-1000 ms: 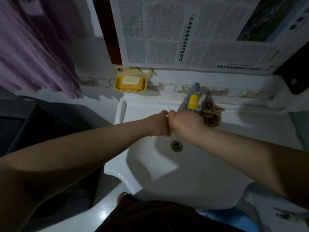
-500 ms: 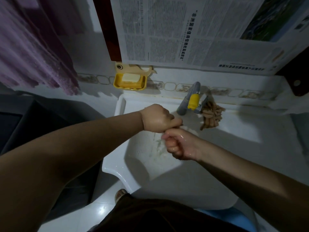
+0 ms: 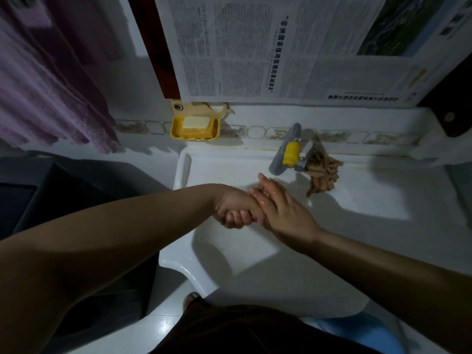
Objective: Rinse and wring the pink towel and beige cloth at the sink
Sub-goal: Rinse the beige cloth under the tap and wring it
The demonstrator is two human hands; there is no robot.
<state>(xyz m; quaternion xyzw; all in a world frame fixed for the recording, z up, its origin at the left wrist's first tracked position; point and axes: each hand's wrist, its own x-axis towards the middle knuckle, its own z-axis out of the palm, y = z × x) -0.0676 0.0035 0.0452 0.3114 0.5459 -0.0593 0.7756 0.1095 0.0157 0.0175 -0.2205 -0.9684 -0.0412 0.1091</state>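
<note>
The pink towel [image 3: 48, 98] hangs on the wall at the upper left, away from both hands. On the sink ledge, just right of the faucet [image 3: 279, 159], lies the beige cloth [image 3: 325, 175] in a bunched heap; nobody touches it. Over the basin of the white sink [image 3: 229, 254], my right hand [image 3: 283, 208] is wet and lies flat, fingers stretched toward the faucet. My left hand [image 3: 236, 209] has its fingers curled around the near edge of the right hand. Neither hand holds any cloth.
The faucet has a yellow handle [image 3: 292, 152]. A yellow soap dish [image 3: 195, 129] with a pale bar hangs on the wall behind the sink's left corner. Newspaper [image 3: 281, 47] covers the wall above. A dark cabinet [image 3: 63, 200] stands left of the sink.
My right hand has opened from a fist to flat fingers. My left hand has dropped from on top of the right fist and now wraps its edge, both slightly further from the faucet.
</note>
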